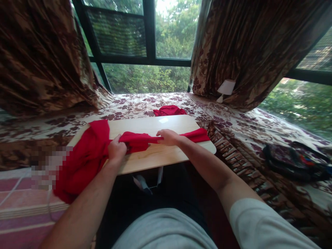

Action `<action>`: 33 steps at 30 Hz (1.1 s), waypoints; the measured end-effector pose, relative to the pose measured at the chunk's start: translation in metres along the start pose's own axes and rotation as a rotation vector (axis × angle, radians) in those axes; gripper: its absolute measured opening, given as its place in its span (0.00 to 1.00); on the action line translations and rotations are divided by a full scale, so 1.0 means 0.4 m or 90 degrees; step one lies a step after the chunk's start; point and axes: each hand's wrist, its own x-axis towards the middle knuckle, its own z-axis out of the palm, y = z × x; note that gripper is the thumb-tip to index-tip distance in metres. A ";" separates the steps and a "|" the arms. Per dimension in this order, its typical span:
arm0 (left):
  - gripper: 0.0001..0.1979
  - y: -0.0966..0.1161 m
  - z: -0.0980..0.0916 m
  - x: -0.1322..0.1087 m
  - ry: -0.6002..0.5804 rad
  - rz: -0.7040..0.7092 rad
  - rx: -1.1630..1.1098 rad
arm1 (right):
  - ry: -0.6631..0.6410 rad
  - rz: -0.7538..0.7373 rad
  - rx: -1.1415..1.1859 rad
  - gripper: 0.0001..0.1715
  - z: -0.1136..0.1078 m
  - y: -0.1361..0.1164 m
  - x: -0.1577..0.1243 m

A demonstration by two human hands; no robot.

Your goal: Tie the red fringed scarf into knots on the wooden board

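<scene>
A red cloth (88, 155) lies stretched across a small light wooden table (155, 157) and hangs off its left end. My left hand (116, 149) is closed around a bunched part of the cloth near the table's left side. My right hand (168, 137) rests on the cloth at the table's middle, fingers pressed down and pinching the fabric. The cloth's right end (198, 135) reaches the table's right side.
A second red cloth (169, 110) lies crumpled behind the table on the patterned bedspread (135, 105). A small white lamp (226, 89) stands by the brown curtain (249, 52). A dark bag (293, 160) sits at the right. Windows are behind.
</scene>
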 end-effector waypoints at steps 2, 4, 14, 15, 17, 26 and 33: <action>0.32 0.014 -0.007 -0.006 -0.005 -0.009 0.015 | 0.027 0.027 -0.024 0.16 -0.003 -0.002 0.011; 0.30 0.023 -0.013 -0.009 -0.007 -0.005 0.031 | 0.060 0.045 -0.036 0.15 -0.019 0.007 0.015; 0.31 0.011 0.002 -0.009 -0.002 0.068 0.079 | 0.128 0.051 0.038 0.13 -0.124 0.034 0.018; 0.31 0.012 0.002 -0.011 0.000 0.073 0.080 | 0.129 0.033 0.025 0.13 -0.122 0.033 0.012; 0.31 0.015 0.001 -0.014 0.003 0.072 0.082 | 0.087 -0.016 -0.017 0.11 -0.107 0.029 -0.005; 0.33 0.021 -0.002 -0.018 -0.008 0.066 0.082 | -0.113 0.005 -0.046 0.25 -0.043 0.026 -0.033; 0.30 0.025 0.001 -0.022 -0.012 0.088 0.086 | 0.192 0.067 -0.214 0.16 -0.101 0.007 -0.034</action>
